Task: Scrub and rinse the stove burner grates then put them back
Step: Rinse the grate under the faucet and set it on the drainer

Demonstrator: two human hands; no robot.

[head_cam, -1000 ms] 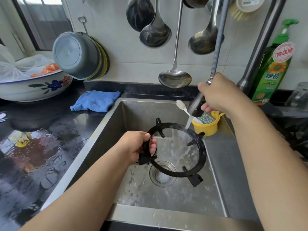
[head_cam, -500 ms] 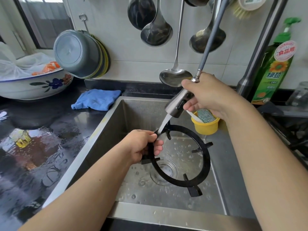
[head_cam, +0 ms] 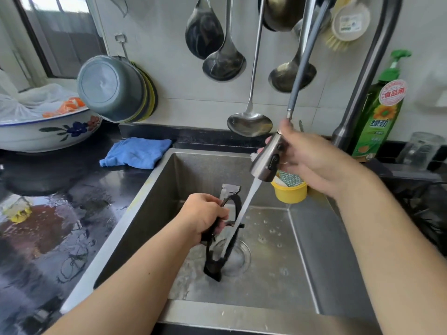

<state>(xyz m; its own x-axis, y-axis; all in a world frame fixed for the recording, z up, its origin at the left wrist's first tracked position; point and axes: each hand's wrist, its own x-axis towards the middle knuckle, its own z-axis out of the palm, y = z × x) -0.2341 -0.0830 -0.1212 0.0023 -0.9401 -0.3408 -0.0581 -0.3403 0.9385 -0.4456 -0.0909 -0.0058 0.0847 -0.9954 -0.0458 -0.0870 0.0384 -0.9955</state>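
A black round burner grate (head_cam: 231,252) stands almost on edge inside the steel sink (head_cam: 304,240), over the drain. My left hand (head_cam: 203,215) grips its upper left rim. My right hand (head_cam: 307,158) holds the pull-out faucet sprayer head (head_cam: 267,160) above and right of the grate. A stream of water (head_cam: 244,209) runs from the sprayer onto the grate's inner rim. A white toothbrush tip shows just behind the sprayer.
A yellow cup (head_cam: 289,192) with a sponge hangs on the sink's right wall. A blue cloth (head_cam: 136,152) lies at the sink's back left corner. The wet black counter (head_cam: 48,213) holds a flowered bowl (head_cam: 48,131). Ladles (head_cam: 249,122) and a green soap bottle (head_cam: 379,112) line the wall.
My left hand has turned the grate from lying nearly flat to standing on edge. My right hand has tilted the sprayer so its stream hits the grate's rim.
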